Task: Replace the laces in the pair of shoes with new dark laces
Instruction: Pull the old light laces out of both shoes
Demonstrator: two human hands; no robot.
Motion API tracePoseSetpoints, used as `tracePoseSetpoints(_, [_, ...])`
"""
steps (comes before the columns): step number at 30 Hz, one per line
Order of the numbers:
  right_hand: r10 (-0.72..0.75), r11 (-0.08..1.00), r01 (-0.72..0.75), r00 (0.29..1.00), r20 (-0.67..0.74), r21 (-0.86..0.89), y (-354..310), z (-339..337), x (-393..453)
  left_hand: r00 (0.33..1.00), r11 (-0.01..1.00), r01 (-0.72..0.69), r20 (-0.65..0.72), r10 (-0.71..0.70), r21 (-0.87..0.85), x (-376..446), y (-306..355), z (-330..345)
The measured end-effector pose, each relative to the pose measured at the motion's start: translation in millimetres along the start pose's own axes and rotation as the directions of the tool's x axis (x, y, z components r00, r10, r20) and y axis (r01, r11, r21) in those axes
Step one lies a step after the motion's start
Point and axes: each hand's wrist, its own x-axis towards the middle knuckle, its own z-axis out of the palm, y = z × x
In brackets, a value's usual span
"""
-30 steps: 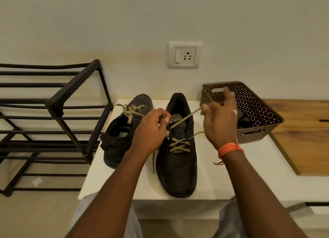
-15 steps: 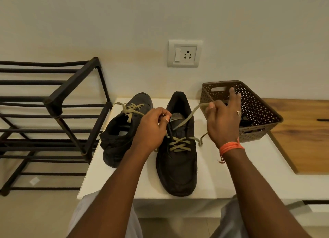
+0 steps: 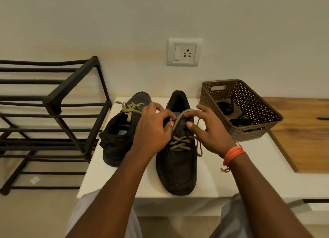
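Two dark, matte leather shoes stand on a smooth white tabletop [image 3: 222, 175], toes toward the near edge. The right shoe [image 3: 177, 168] is upright, with a creased, rounded toe and flat olive-tan lace [image 3: 179, 143] crossed twice over its lower eyelets. The left shoe [image 3: 118, 139] leans to the left with its opening showing, and its own tan lace [image 3: 130, 108] is bunched loosely at the far end.

Both hands are over the tongue of the right shoe. The left hand [image 3: 152, 130] has its fingers curled, thumb and forefinger pinching the lace just above the crossings. The right hand [image 3: 209, 130] pinches a raised loop of the same lace between thumb and forefinger, its other fingers spread; an orange thread band [image 3: 233, 153] circles that wrist. A loose end of lace trails down the right side of the shoe onto the table.

Far right on the table sits a brown perforated plastic basket [image 3: 256, 130] holding coiled dark laces [image 3: 238, 121]. A black metal tube rack [image 3: 53, 111] stands at the left, a white wall socket [image 3: 184, 52] on the far wall, and a wooden surface [image 3: 302, 130] to the right.
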Motion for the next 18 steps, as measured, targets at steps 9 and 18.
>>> tracePoseSetpoints(9, [-0.088, 0.979, 0.047, 0.975, 0.203, 0.199, 10, -14, -5, 0.955, 0.989, -0.062, 0.296, 0.020, 0.133, -13, 21, 12])
tracePoseSetpoints(18, [-0.070, 0.973, 0.024, 0.978, 0.195, 0.228, 20, -17, 1, 0.984, 0.979, 0.163, -0.088, -0.153, 0.121, -12, 16, -5])
